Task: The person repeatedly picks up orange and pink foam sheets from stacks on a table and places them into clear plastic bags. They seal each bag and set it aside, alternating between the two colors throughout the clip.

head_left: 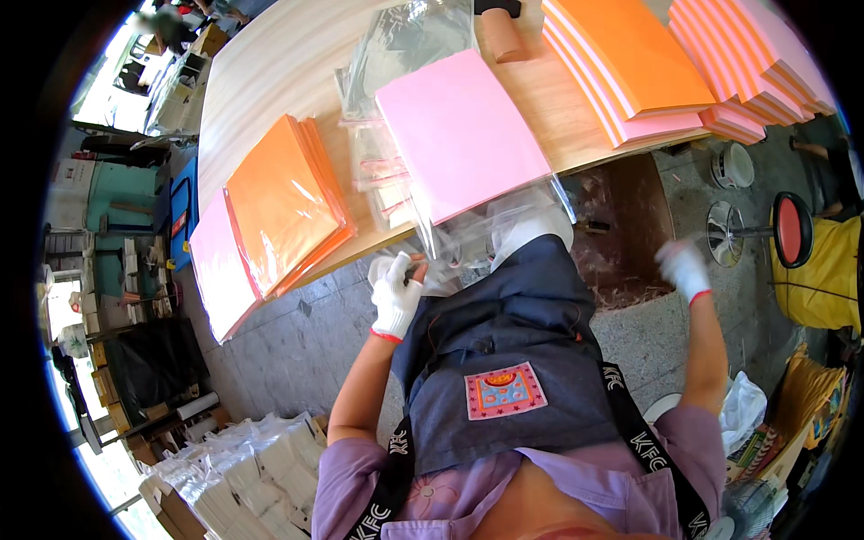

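My left hand (396,292), in a white knit glove with a red cuff, is by the table's front edge. Its fingers are loosely bent and apart, with bare fingertips showing, and nothing is plainly gripped. Just to its right, the loose mouth of a clear plastic bag (468,236) hangs over the edge. A stack of pink paper (463,135) lies on the table with its near end at this plastic. My right hand (684,268), gloved the same way, is held out to the right, away from the table; motion smears its fingers.
Clear bags (409,45) lie behind the pink stack. Bagged orange packs (279,198) and a pink pack (219,270) overlap at left. Orange and pink piles (630,54) stand at right. Below are an open carton (621,225), a round stool (792,230) and wrapped stacks (243,477).
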Motion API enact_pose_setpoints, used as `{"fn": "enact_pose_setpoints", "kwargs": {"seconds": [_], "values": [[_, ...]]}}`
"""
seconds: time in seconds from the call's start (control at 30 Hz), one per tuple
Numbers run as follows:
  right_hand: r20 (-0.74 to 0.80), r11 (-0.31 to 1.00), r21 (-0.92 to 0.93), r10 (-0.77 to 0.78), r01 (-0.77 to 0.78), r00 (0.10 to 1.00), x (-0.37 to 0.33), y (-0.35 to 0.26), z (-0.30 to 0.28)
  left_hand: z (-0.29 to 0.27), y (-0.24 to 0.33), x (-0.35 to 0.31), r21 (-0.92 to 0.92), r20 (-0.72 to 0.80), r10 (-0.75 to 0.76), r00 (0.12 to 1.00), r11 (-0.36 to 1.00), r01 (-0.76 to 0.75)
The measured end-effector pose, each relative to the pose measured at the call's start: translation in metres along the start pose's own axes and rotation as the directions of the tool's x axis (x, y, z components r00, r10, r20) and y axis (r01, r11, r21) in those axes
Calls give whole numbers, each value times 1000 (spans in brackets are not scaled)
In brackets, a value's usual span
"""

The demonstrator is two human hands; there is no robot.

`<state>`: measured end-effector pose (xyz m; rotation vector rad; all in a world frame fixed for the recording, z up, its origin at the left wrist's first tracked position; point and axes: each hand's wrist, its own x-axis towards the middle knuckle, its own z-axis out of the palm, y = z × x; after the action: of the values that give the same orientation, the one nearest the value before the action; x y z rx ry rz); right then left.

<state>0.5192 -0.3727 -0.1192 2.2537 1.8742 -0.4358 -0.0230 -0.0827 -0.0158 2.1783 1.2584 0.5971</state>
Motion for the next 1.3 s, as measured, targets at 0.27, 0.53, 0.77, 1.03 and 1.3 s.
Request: {"fn": "enact_pose_setpoints", "kwargs": {"seconds": [0.27, 0.53, 0.77, 1.03, 1.3], "values": [[-290, 976, 215, 45, 19, 956, 96, -182, -138, -7, 12, 60, 470, 145, 778, 612, 490, -734], [-765, 684, -359, -605, 635, 219, 177, -210, -141, -8, 20, 58, 394, 204, 754, 624, 520, -758], [-812, 705, -33, -433, 709, 393, 160, -215, -143, -8, 24, 42, 301, 36, 664, 747, 706, -641], [-495, 364, 859, 412, 359, 765, 165, -265, -124, 61, 8, 45, -778, -192, -521, 832, 597, 195], [-331, 616, 782, 538, -93, 775, 176, -268, -148, 77, 16, 51, -858, -234, -631, 739, 491, 148]]}}
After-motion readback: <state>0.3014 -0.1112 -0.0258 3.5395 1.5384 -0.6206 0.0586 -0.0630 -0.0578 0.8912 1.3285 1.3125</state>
